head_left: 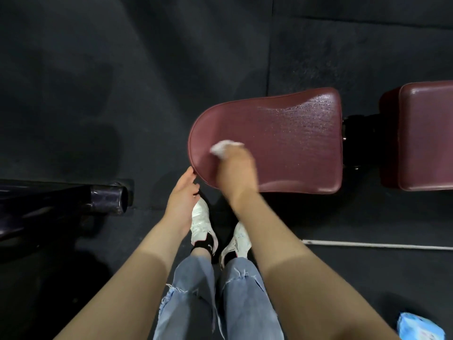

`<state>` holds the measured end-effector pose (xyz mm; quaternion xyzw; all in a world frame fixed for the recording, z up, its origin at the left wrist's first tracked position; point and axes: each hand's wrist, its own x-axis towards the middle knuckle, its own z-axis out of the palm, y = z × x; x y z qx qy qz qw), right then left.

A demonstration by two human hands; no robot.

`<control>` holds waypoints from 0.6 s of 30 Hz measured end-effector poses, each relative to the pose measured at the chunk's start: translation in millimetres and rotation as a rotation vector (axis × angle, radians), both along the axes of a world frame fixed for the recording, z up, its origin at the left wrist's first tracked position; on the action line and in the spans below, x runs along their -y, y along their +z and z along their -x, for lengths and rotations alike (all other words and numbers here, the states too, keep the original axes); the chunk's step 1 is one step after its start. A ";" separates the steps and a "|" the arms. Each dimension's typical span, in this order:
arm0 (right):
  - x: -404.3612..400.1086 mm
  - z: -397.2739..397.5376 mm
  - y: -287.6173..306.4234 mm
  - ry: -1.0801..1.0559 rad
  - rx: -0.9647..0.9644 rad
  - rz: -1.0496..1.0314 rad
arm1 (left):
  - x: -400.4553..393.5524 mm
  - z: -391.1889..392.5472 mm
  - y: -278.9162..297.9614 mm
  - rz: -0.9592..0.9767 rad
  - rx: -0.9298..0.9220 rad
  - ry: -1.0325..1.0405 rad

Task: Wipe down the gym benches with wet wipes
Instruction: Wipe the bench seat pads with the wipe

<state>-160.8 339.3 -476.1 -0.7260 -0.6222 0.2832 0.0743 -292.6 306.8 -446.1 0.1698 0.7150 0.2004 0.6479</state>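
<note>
Crumpled white wet wipe (224, 147) lies on the maroon bench seat (289, 141), streaked wet.

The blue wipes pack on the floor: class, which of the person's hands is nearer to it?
Right. The right hand presses a white wipe on the maroon seat pad, up-left of the wipes pack. The left hand touches the pad's rounded edge, farther left.

Count: 2 maroon bench pads, a rounded seat pad (282, 143) and a second pad (426, 138) at the right edge. 1 white wipe (224, 148). 2 hands: left hand (182, 200), right hand (236, 173). 2 white sneakers, left (201, 222) and right (239, 241). 1 blue wipes pack (420, 327). 1 dark metal tube (107, 198).
</note>
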 end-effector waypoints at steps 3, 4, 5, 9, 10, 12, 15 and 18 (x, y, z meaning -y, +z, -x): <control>-0.4 31.0 12.3 0.624 0.009 0.093 | -2.8 5.8 -1.0 0.013 0.029 0.063; -2.3 12.3 15.5 0.662 0.025 0.061 | -4.6 9.3 -2.4 0.027 0.030 0.036; -1.0 -12.8 16.1 0.586 0.001 0.031 | -5.8 12.7 -4.1 0.039 0.028 0.004; 37.5 -152.2 15.7 0.005 0.141 -0.041 | -5.8 14.8 -6.7 0.031 0.034 -0.077; 52.0 -177.5 19.6 -0.181 0.141 0.014 | -5.3 13.7 -6.0 0.027 0.039 -0.074; 68.3 -196.9 23.9 -0.503 0.153 0.034 | -4.1 11.7 -5.0 0.021 0.046 -0.051; 59.9 -153.0 13.5 -0.561 0.186 -0.105 | -2.2 9.0 -5.5 0.028 0.060 0.017; 34.3 -50.3 -6.9 -0.110 0.093 -0.117 | -2.2 9.2 -5.8 0.034 0.104 0.063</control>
